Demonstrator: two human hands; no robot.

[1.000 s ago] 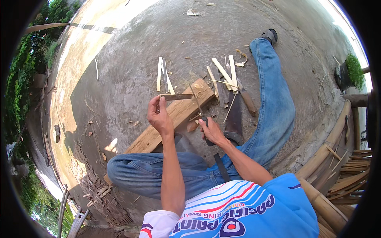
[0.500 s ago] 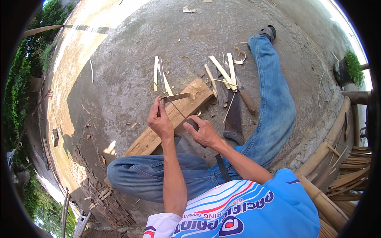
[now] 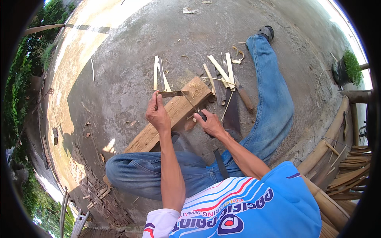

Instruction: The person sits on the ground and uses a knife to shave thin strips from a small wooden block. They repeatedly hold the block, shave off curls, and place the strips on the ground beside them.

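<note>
Left grip (image 3: pixel 158 118) pinches flat dark strip (image 3: pixel 170 94) at its left end; strip's right end shows against wooden block (image 3: pixel 158 129). Right grip (image 3: pixel 211 124) wraps black-handled thin tool (image 3: pixel 203 115), blade crossing by strip's right end, contact unclear. Block lies slantwise on concrete floor (image 3: pixel 119 71). Pale strips (image 3: pixel 155 73) lie beyond, some near wide dark blade (image 3: pixel 233 113).

Well right of the fingers (image 3: pixel 153 104) stand a potted green plant (image 3: pixel 351 68) and a bamboo pole (image 3: pixel 340 115); far left of them, leafy foliage (image 3: pixel 20 79); well beyond them, a pale scrap (image 3: pixel 189 10).
</note>
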